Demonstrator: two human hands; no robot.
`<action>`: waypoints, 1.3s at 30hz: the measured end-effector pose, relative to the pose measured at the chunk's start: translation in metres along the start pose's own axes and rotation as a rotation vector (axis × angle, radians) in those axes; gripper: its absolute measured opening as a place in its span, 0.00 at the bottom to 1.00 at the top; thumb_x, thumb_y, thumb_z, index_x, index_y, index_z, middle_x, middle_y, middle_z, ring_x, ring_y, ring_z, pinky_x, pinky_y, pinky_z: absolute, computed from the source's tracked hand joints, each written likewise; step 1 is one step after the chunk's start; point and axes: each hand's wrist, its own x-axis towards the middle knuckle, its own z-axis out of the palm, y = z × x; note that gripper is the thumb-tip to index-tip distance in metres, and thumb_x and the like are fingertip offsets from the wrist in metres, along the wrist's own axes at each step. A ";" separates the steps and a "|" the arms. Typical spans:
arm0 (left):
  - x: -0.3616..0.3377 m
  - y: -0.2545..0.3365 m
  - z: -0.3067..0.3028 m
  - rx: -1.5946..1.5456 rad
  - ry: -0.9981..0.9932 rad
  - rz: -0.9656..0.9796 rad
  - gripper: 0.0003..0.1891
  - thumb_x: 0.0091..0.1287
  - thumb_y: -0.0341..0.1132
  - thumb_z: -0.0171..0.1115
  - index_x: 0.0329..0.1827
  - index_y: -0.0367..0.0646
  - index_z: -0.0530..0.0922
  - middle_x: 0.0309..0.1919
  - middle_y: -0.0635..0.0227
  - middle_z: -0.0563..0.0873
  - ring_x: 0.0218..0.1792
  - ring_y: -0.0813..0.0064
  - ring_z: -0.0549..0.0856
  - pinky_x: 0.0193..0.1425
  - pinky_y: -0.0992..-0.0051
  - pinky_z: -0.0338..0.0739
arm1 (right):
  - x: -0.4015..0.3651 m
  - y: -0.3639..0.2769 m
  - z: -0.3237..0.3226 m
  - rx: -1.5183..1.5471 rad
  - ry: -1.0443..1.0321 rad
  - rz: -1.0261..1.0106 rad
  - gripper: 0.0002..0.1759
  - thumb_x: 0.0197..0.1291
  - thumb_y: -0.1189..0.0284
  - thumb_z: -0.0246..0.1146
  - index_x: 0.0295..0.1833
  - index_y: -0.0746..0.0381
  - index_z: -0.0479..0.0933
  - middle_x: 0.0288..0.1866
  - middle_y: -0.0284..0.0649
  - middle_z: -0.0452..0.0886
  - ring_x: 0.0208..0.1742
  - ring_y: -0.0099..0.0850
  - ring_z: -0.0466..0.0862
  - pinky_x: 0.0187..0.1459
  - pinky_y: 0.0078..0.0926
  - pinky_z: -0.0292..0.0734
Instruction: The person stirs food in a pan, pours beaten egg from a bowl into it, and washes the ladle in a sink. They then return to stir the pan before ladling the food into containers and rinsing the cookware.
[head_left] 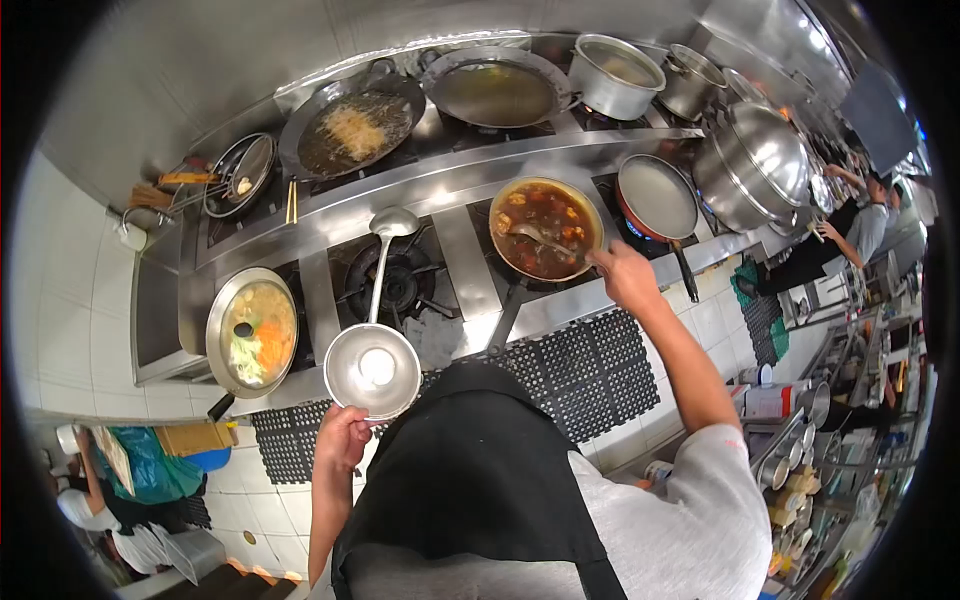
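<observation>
My left hand is closed at the near edge of a round metal bowl, which shows a bright round spot in its middle. A long-handled ladle lies beyond it over the unlit burner, its handle running down to the bowl's far rim. My right hand is closed at the right rim of a pan of dark brown stew with orange-brown chunks. Its fingers grip the handle end of a metal spoon dipped in the sauce. The pan's own handle points toward me.
A pan of sliced vegetables stands at left. Behind are a wok with food in bubbling oil, another wok, pots, a domed steamer and a red pan over flame. Other people work at right and lower left.
</observation>
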 end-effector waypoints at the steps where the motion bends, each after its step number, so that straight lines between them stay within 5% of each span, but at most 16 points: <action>1: 0.002 0.001 0.000 0.010 -0.001 -0.006 0.20 0.63 0.20 0.62 0.58 0.39 0.74 0.34 0.70 0.85 0.22 0.85 0.79 0.21 0.87 0.75 | 0.011 0.006 -0.002 -0.030 0.040 -0.076 0.12 0.62 0.73 0.66 0.51 0.53 0.87 0.38 0.45 0.80 0.43 0.49 0.85 0.44 0.47 0.81; 7: 0.000 0.002 0.008 0.019 0.013 0.010 0.18 0.61 0.19 0.61 0.54 0.40 0.77 0.32 0.72 0.83 0.19 0.86 0.74 0.20 0.86 0.69 | 0.073 0.045 -0.010 -0.307 0.000 -0.138 0.14 0.62 0.67 0.64 0.50 0.46 0.90 0.45 0.41 0.80 0.53 0.42 0.83 0.52 0.42 0.80; 13: -0.011 -0.005 0.009 0.063 0.088 0.011 0.19 0.59 0.19 0.61 0.55 0.41 0.77 0.33 0.72 0.83 0.21 0.84 0.75 0.20 0.85 0.69 | 0.096 0.075 -0.026 -0.288 -0.111 0.001 0.17 0.61 0.73 0.65 0.51 0.45 0.91 0.49 0.41 0.81 0.60 0.42 0.82 0.62 0.40 0.81; 21: -0.014 -0.016 -0.014 0.009 0.112 -0.005 0.19 0.59 0.20 0.62 0.54 0.44 0.76 0.33 0.73 0.84 0.23 0.80 0.79 0.20 0.83 0.70 | 0.052 0.129 -0.024 -0.057 -0.278 0.363 0.14 0.63 0.69 0.69 0.52 0.47 0.91 0.50 0.47 0.90 0.51 0.52 0.88 0.56 0.45 0.84; 24: -0.015 -0.014 -0.012 0.034 0.085 0.005 0.20 0.60 0.21 0.62 0.56 0.42 0.76 0.38 0.68 0.88 0.29 0.75 0.88 0.21 0.83 0.71 | 0.025 0.147 -0.010 0.188 -0.336 0.474 0.14 0.62 0.70 0.72 0.52 0.60 0.89 0.35 0.43 0.90 0.36 0.34 0.88 0.43 0.35 0.83; 30: -0.010 -0.006 0.006 0.054 0.057 -0.010 0.20 0.60 0.20 0.61 0.56 0.39 0.76 0.34 0.69 0.85 0.25 0.78 0.83 0.21 0.84 0.70 | -0.021 0.104 0.002 0.767 -0.339 0.790 0.14 0.65 0.69 0.71 0.48 0.68 0.88 0.32 0.37 0.87 0.31 0.23 0.82 0.37 0.27 0.79; 33: 0.002 -0.005 0.003 0.042 0.022 -0.029 0.19 0.60 0.20 0.60 0.56 0.38 0.75 0.33 0.70 0.83 0.22 0.81 0.78 0.21 0.84 0.70 | -0.031 0.080 0.008 0.794 -0.210 0.710 0.15 0.66 0.69 0.70 0.49 0.70 0.88 0.31 0.36 0.85 0.30 0.24 0.80 0.36 0.26 0.78; 37: 0.014 0.003 0.007 0.092 0.007 -0.044 0.20 0.61 0.20 0.60 0.58 0.38 0.75 0.36 0.69 0.84 0.22 0.84 0.77 0.21 0.85 0.70 | -0.028 0.038 -0.031 0.412 -0.160 0.470 0.14 0.66 0.68 0.69 0.52 0.65 0.88 0.36 0.50 0.90 0.36 0.46 0.89 0.43 0.40 0.82; 38: 0.015 0.006 0.010 0.091 -0.016 -0.044 0.20 0.61 0.20 0.60 0.58 0.38 0.75 0.37 0.69 0.84 0.22 0.84 0.77 0.21 0.85 0.70 | -0.024 0.013 -0.057 0.287 -0.158 0.457 0.14 0.64 0.68 0.68 0.53 0.62 0.88 0.43 0.53 0.89 0.45 0.54 0.88 0.49 0.48 0.83; 39: 0.016 0.009 0.011 0.085 -0.034 -0.040 0.20 0.62 0.19 0.60 0.58 0.38 0.75 0.37 0.68 0.84 0.22 0.84 0.76 0.21 0.86 0.70 | -0.025 0.006 -0.066 0.200 -0.114 0.378 0.14 0.64 0.69 0.68 0.53 0.61 0.88 0.44 0.53 0.89 0.46 0.53 0.88 0.49 0.48 0.83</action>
